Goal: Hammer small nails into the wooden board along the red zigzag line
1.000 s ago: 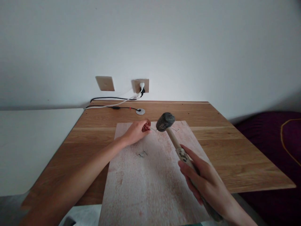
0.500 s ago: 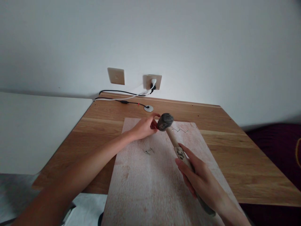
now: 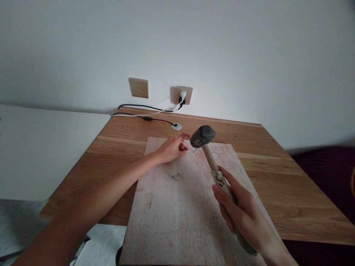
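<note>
My right hand [image 3: 244, 207] is wrapped round the wooden handle of a hammer [image 3: 203, 136]. Its dark, worn head is raised above the far part of a pale, reddish-flecked board [image 3: 155, 218]. Close to the far left edge of that board, my left hand [image 3: 174, 148] is closed in a pinch on a thin nail [image 3: 192, 150], just left of the hammer head. To its right, several nails [image 3: 221, 153] stand in a row, partly hidden by the hammer. Nearer me on the board are more nails [image 3: 176, 176], too small to count surely.
The board lies on a wooden desk [image 3: 277, 181] against a white wall. Cables run from a wall socket [image 3: 187, 95] along the desk's back edge to a round cable grommet [image 3: 176, 126]. At left is a white tabletop [image 3: 50, 147]; dark purple fabric [image 3: 324, 173] is at right.
The hammer has moved up and to the right, uncovering the nail by my left fingertips. My left hand stays in about the same place.
</note>
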`<action>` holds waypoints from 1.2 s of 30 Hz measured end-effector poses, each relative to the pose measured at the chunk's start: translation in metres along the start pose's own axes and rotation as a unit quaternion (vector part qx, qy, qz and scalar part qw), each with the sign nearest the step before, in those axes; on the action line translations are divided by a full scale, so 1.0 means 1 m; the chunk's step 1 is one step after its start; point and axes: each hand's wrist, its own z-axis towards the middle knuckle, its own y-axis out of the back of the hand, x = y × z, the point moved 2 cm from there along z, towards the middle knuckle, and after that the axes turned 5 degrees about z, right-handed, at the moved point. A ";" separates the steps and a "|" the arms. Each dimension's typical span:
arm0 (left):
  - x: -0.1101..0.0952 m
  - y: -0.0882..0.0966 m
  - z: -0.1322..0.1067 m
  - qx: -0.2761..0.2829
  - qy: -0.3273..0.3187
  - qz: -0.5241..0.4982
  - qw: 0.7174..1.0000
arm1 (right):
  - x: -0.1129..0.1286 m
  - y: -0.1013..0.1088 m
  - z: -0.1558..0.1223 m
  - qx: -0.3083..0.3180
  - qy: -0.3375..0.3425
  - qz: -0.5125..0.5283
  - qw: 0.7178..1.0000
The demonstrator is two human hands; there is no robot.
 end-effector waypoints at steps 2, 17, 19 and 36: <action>-0.001 0.000 0.000 0.000 -0.005 0.003 1.000 | 0.000 -0.001 0.000 0.001 0.000 -0.004 1.000; -0.010 0.005 -0.001 -0.015 -0.016 0.054 0.998 | -0.016 -0.008 0.005 0.044 -0.022 -0.023 0.999; -0.011 0.005 -0.001 -0.012 -0.014 0.047 0.999 | -0.015 -0.008 0.005 0.046 -0.022 -0.015 0.999; -0.013 0.005 -0.002 -0.006 -0.011 0.054 0.998 | -0.005 -0.009 0.001 0.040 -0.030 -0.016 0.999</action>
